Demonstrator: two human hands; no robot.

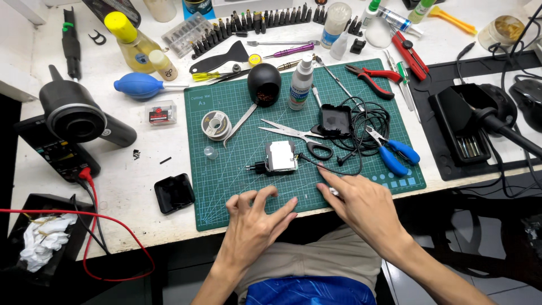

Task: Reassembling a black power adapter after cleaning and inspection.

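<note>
My left hand [257,217] rests at the near edge of the green cutting mat [237,169], fingers spread and curled, holding nothing. My right hand [361,203] lies on the mat to the right, index finger stretched toward a thin black cable [344,169]; something small and pale shows under its fingers, unclear what. Just beyond both hands sits an opened power adapter [278,157] with its white inside showing and its plug pins pointing left. Its black shell half [335,120] lies farther back among coiled black cable.
Scissors [299,135], blue-handled pliers [395,152], tweezers [240,124], a solder spool [215,124], a black tip-cleaner ball [264,83] and a spray bottle [301,83] crowd the mat. A black lid [174,193] lies left; a multimeter [56,152] with red leads far left; a soldering station [468,124] right.
</note>
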